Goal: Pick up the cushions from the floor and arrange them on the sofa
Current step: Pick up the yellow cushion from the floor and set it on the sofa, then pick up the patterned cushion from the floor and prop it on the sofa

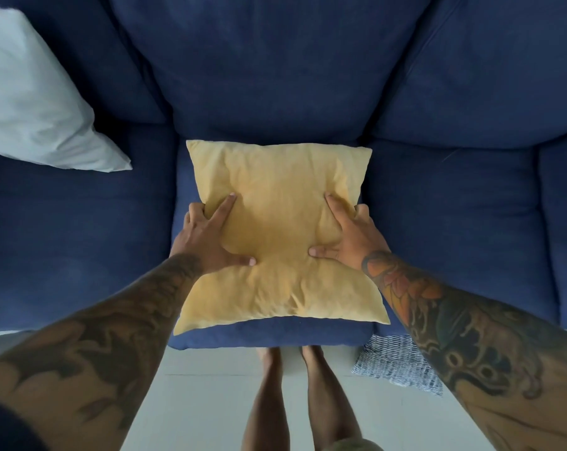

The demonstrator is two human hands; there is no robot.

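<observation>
Both hands, left hand (pixel 207 236) and right hand (pixel 347 236), grip with spread fingers the soft, wrinkled square yellow cushion (pixel 278 222) over the navy fabric sofa (pixel 275 76).

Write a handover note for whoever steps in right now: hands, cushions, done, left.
Left hand: gripping the left edge of the yellow cushion, thumb on top.
Right hand: same grip on the right edge.
The yellow cushion lies on a blue cushion, both held over the middle seat of the sofa; I cannot tell whether they rest on it.
Done: white cushion leans at the sofa's left end.
Left: set down and arrange the yellow and blue ones; the striped cushion is on the floor by the right forearm.
</observation>
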